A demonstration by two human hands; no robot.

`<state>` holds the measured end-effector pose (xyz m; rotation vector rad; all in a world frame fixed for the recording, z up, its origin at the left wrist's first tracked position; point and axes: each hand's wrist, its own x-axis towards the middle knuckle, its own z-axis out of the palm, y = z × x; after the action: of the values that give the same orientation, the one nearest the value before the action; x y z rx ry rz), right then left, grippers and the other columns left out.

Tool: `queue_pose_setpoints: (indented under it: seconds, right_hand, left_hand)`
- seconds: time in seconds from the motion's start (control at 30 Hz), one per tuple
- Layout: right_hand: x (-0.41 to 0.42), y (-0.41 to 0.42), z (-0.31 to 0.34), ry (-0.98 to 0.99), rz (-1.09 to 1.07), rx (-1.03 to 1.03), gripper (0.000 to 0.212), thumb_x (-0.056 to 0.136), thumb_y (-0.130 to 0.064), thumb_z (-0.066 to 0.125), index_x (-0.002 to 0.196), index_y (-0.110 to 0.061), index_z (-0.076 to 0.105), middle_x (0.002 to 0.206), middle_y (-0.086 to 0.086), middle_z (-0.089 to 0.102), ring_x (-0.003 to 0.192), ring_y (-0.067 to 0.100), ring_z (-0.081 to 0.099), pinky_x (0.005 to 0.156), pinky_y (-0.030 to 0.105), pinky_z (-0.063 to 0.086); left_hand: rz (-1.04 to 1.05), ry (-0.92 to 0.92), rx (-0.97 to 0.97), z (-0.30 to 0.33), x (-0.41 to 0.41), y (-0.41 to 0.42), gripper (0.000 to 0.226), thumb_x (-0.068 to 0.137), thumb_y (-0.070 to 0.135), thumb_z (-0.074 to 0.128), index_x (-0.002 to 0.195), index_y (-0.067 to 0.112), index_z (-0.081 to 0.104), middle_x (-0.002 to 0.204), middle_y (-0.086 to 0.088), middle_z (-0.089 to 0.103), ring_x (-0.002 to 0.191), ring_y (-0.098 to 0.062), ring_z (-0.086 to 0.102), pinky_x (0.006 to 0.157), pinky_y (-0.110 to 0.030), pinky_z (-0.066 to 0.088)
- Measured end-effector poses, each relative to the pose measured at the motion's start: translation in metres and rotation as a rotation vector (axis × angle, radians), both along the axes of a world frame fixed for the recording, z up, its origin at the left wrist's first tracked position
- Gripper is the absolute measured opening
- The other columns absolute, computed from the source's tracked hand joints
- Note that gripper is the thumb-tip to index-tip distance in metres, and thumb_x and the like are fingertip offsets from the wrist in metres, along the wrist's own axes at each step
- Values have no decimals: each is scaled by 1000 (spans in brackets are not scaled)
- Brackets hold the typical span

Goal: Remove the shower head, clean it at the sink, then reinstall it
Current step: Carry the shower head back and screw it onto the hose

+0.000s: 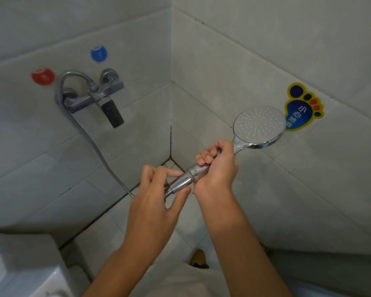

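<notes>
The chrome shower head (259, 127) has a round white nozzle face turned up toward me, out to the right of centre. Its handle runs down-left into my right hand (217, 166), which is wrapped around it. My left hand (159, 196) pinches the chrome hose nut (181, 183) at the handle's lower end, thumb under and fingers over it. The metal hose (94, 144) runs from that nut down to the floor edge and up to the wall mixer tap (99, 97). The joint between nut and handle looks closed.
Tiled walls meet in a corner behind my hands. A red disc (42, 76) and a blue disc (98, 53) mark the wall above the tap. A foot-shaped sticker (302, 108) is on the right wall. A white fixture (24, 273) sits at bottom left.
</notes>
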<state>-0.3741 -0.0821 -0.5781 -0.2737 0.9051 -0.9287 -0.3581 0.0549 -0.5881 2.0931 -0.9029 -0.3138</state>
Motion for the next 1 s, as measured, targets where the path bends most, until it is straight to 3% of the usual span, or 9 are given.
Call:
queue_pose_setpoints:
  seconds: [0.13, 0.27, 0.43, 0.53, 0.67, 0.8, 0.87, 0.97, 1.0]
  right_hand:
    - [0, 0, 0, 2, -2, -10, 22, 87, -6, 48, 71, -16, 37, 50, -5, 33, 35, 9, 29, 34, 20, 28]
    - [-1, 3, -1, 28, 9, -13, 22, 87, -6, 49, 71, -15, 37, 51, -4, 33, 37, 10, 28, 35, 21, 28]
    - [-3, 3, 0, 25, 9, -5, 22, 87, -6, 50, 71, -15, 38, 52, -4, 34, 38, 10, 29, 34, 22, 29]
    - [-4, 3, 0, 16, 7, 1, 23, 87, -6, 50, 70, -16, 38, 51, -4, 34, 37, 9, 29, 34, 22, 29]
    - [-4, 3, 0, 16, 9, -15, 22, 87, -7, 50, 71, -15, 38, 51, -4, 34, 37, 9, 29, 34, 22, 28]
    - [-6, 4, 0, 22, 27, -13, 22, 88, -7, 50, 71, -15, 38, 51, -4, 34, 37, 9, 29, 34, 22, 29]
    - [-6, 5, 0, 23, 28, -10, 22, 88, -7, 50, 71, -15, 38, 52, -4, 34, 38, 10, 29, 35, 23, 29]
    - [-7, 4, 1, 23, 22, -13, 22, 86, -7, 51, 71, -16, 38, 53, -4, 34, 39, 10, 29, 35, 23, 29]
    - [-7, 3, 1, 21, 20, -11, 22, 86, -7, 51, 70, -16, 39, 52, -4, 35, 39, 10, 30, 35, 23, 30]
  left_hand:
    - [5, 52, 8, -2, -3, 0, 34, 84, 60, 47, 109, 38, 50, 94, 15, 39, 78, -3, 49, 57, -20, 42]
    - [1, 79, 14, -1, -3, -2, 50, 93, 62, 25, 88, 29, 61, 82, 10, 47, 77, -9, 50, 59, -22, 38]
    - [-5, -2, -5, 0, -1, 1, 17, 88, 44, 55, 98, 30, 58, 89, 14, 43, 74, -10, 50, 52, -23, 42]
    - [-17, 22, -2, 0, -4, 2, 29, 83, 34, 68, 107, 37, 52, 90, 13, 39, 71, -9, 48, 50, -20, 39]
    - [10, 98, -9, -3, -7, 3, 43, 82, 61, 51, 118, 39, 45, 94, 14, 40, 75, -6, 49, 56, -21, 44]
    - [5, 133, -36, 0, -8, 2, 39, 93, 61, 29, 85, 34, 56, 86, 8, 46, 80, -11, 50, 62, -26, 46]
    - [6, 104, -30, 0, -7, 2, 34, 90, 57, 33, 82, 33, 56, 84, 8, 45, 78, -12, 50, 58, -24, 43]
    - [7, 75, -58, 0, -6, 3, 12, 88, 43, 57, 97, 35, 57, 89, 9, 45, 73, -13, 50, 54, -24, 42]
    - [1, 83, -63, 1, -7, 2, 18, 86, 35, 64, 101, 36, 55, 90, 8, 44, 70, -14, 48, 52, -23, 41]
